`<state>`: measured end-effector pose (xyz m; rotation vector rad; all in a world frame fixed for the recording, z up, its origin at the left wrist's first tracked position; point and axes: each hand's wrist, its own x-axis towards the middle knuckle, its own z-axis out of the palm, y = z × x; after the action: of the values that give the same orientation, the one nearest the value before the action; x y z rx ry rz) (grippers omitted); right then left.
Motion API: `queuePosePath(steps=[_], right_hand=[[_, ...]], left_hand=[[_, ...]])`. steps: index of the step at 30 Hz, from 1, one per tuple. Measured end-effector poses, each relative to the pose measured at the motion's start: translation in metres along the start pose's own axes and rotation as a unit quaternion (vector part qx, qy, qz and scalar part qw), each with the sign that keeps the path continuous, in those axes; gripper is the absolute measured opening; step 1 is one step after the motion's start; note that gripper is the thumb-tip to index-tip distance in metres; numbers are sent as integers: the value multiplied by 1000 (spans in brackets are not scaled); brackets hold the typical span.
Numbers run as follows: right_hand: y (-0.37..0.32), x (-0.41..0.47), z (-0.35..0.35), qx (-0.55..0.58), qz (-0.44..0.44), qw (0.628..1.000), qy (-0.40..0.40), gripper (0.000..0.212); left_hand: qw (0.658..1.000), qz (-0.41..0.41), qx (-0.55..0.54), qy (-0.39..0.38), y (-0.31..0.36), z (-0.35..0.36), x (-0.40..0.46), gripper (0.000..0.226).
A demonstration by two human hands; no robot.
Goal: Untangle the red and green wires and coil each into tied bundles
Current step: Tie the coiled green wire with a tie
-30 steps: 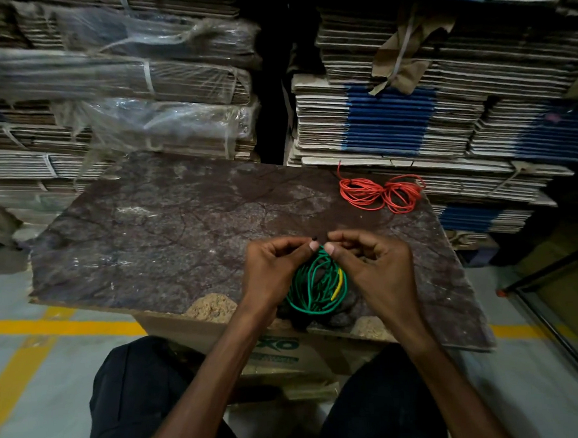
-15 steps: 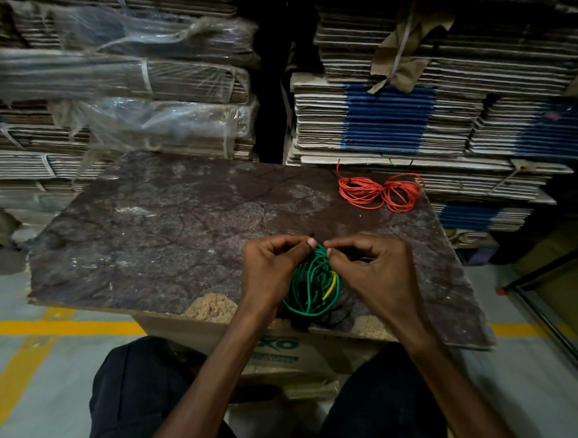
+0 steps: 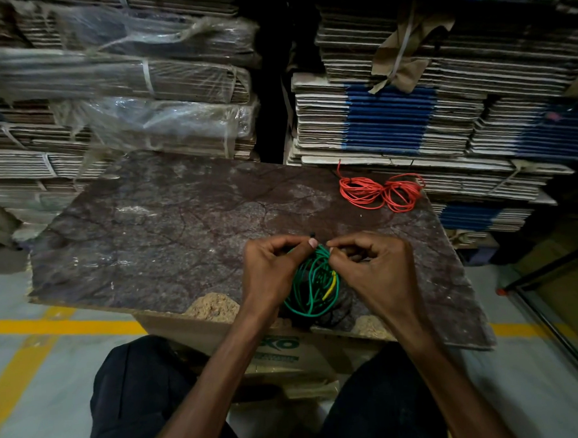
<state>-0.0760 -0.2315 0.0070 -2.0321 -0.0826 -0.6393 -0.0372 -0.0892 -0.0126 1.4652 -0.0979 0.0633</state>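
1. A dark, mottled board (image 3: 169, 230) serves as the work surface. It rests on a cardboard box (image 3: 280, 348) over a grey floor crossed by yellow lines (image 3: 64, 326), and its near edge is chipped to pale crumbly patches.
2. Nearest the camera, the person's knees in dark trousers (image 3: 139, 397) frame the box, and both bare forearms reach forward over the board's near edge.
3. The left hand (image 3: 271, 271) has its fingers curled, with thumb and forefinger pinching the top of the green wire (image 3: 309, 290). A small dark tip pokes up just above the thumbnail.
4. The right hand (image 3: 371, 270) is likewise curled, its fingertips pinching the same wire just beside the left thumb, so the two hands almost touch.
5. The green wire hangs below the fingers as a loose coil of several loops, low over the board's near edge, with a short yellow stretch on its right side.
6. Compared with half a second ago, the hands sit a shade closer together and the coil looks narrower and more gathered; a second ago it spread rounder and wider.
7. The red wire (image 3: 381, 191) lies well apart at the board's far right corner, in two joined looped bunches, unmoved across the frames.
8. Behind the board rise stacks of flattened cardboard (image 3: 392, 121), some blue-edged, and plastic-wrapped bundles (image 3: 151, 119) on the left.
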Motion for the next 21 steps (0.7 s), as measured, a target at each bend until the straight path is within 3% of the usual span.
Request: queuePosePath(steps=[21], right_hand=[[0,-1,1,-36,-29,999,16,18]], left_hand=[[1000,17,18,-4,1,1,0,8]])
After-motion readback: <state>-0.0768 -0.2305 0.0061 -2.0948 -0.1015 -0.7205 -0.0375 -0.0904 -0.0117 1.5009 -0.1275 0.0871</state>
